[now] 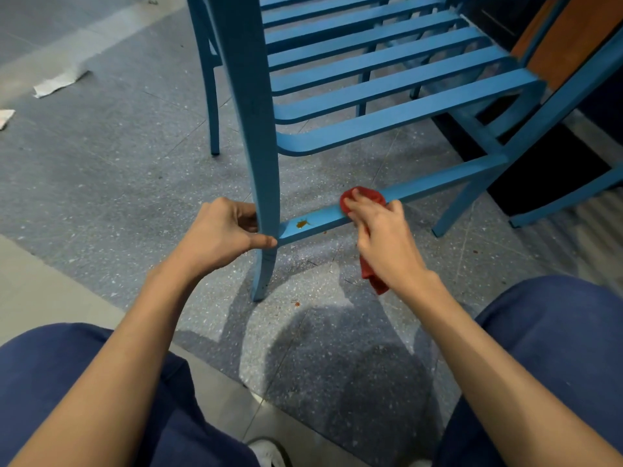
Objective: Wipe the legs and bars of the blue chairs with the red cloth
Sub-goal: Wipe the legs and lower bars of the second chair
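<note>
Speckled grey terrazzo floor (pixel 111 170) fills most of my view, with a paler strip of plain tile running along its left edge and two scraps of white paper (pixel 59 83) lying well off to the left. Standing on it is the blue slatted metal chair (pixel 387 75), its curved near leg (pixel 261 183) running down the middle of the view to a foot on the floor. My left hand (pixel 220 235) is wrapped around that leg just where the low side bar meets it: the fingers curl behind the leg and the thumb presses across its front, so the grip is closed on the leg. From that joint the flat blue side bar (pixel 397 197) runs up and to the right toward the far leg. On the bar, near the left hand, sits a small orange-brown stain (pixel 302 224) (sticky-looking, though I cannot tell what it is). Further along the bar my right hand (pixel 384 235) presses the crumpled red cloth (pixel 362 197) down onto the bar's top face; the fingers lie close together over the cloth, the thumb tucked on the far side, and a loose tail of the cloth hangs below the wrist, clear of the floor. Cloth and stain are apart, with bare blue bar between them. A few small reddish specks (pixel 296 303) dot the floor beside the near foot. My knees in dark blue trousers (pixel 553 335) frame the bottom corners, and a second blue chair's frame (pixel 553 126) crowds in at the right.
</note>
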Tool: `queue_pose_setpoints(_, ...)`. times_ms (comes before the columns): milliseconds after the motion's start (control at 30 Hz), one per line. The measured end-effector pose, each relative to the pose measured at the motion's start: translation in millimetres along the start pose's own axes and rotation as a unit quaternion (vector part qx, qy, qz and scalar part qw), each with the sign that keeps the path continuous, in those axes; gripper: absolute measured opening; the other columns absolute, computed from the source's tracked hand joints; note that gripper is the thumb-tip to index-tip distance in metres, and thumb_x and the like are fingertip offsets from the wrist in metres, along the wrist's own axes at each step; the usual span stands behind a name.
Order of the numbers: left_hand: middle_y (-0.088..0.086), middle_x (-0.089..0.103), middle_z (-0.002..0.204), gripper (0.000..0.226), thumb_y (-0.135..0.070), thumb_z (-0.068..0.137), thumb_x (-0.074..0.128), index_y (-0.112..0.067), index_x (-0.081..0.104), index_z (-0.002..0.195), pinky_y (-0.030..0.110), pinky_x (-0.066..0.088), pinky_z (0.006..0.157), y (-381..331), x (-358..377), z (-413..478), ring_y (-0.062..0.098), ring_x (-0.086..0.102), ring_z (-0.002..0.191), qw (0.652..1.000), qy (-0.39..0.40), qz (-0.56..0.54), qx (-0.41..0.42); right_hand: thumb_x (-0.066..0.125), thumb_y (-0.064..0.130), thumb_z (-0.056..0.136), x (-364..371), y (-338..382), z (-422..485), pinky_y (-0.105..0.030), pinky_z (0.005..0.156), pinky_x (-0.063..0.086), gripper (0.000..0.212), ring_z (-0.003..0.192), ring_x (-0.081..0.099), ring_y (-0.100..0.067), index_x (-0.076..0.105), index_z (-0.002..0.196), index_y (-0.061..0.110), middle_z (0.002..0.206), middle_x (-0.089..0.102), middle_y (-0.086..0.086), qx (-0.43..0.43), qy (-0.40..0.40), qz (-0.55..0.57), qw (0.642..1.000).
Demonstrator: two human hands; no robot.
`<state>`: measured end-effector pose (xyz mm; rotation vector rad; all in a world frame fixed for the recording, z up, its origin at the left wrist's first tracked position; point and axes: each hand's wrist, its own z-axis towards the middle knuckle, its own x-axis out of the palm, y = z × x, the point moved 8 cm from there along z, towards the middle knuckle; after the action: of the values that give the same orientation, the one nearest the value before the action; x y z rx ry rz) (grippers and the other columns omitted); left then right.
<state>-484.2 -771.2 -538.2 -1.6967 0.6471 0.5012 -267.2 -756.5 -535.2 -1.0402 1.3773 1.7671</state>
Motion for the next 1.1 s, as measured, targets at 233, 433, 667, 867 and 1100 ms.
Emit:
queue_pose_setpoints(233, -0.008, 0.074, 0.087, 0.032, -0.02, 0.069, 0.083, -0.023, 0.075, 0.1, 0.012, 0.047, 0.069, -0.4, -0.9, 1.4, -0.003, 0.065, 0.076, 1.0, -0.005, 0.015, -0.006, 0.045, 0.008, 0.097, 16.6, 44.5, 12.2, -0.038, 0.103, 0.034, 0.024, 0.099, 0.048, -0.021, 0.064, 0.112, 0.008, 0.112, 0.065, -0.007, 0.027, -0.006, -0.065, 0.997)
queue_pose_setpoints(433, -0.007, 0.075, 0.089, 0.033, -0.02, 0.068, 0.084, -0.023, 0.075, 0.1, 0.012, 0.048, 0.072, -0.1, -0.3, 2.3, -0.003, 0.067, 0.077, 1.0, -0.002, 0.014, -0.004, 0.044, 0.019, 0.1, 41.8, 50.2, -22.1, -0.013, 0.085, 0.032, 0.042, 0.104, 0.038, -0.014, 0.044, 0.142, 0.024, 0.149, 0.039, 0.012, -0.072, 0.076, 0.053, 0.993)
queue_pose_setpoints(667, -0.013, 0.072, 0.084, 0.033, -0.018, 0.069, 0.083, -0.024, 0.075, 0.1, 0.005, 0.045, 0.066, 1.5, 0.5, 2.3, -0.016, 0.062, 0.071, 1.0, 0.002, 0.007, -0.001, 0.045, 0.013, 0.099, 12.0, 15.2, 8.2, -0.025, 0.096, 0.03, 0.03, 0.109, 0.043, -0.021, 0.063, 0.124, 0.014, 0.134, 0.058, 0.001, 0.069, -0.03, 0.03, 0.997)
queue_pose_setpoints(867, -0.01, 0.075, 0.085, 0.031, -0.013, 0.068, 0.084, -0.024, 0.076, 0.096, 0.007, 0.049, 0.071, 1.9, 1.1, 2.4, -0.008, 0.067, 0.077, 1.0, 0.005, -0.013, -0.001, 0.042, 0.012, 0.095, 62.4, 75.6, -19.3, -0.03, 0.103, 0.029, 0.049, 0.118, 0.034, -0.022, 0.039, 0.144, 0.013, 0.152, 0.034, 0.0, -0.009, 0.021, 0.038, 0.999)
queue_pose_setpoints(1100, -0.008, 0.074, 0.09, 0.035, -0.014, 0.07, 0.082, -0.021, 0.074, 0.103, 0.011, 0.047, 0.072, 1.7, 1.4, 2.5, -0.006, 0.066, 0.076, 1.0, 0.008, 0.0, -0.006, 0.042, 0.0, 0.097, 43.4, 31.2, -36.2, -0.027, 0.1, 0.038, 0.064, 0.103, 0.027, -0.012, 0.026, 0.149, 0.034, 0.156, 0.018, 0.021, -0.05, 0.041, 0.053, 0.996)
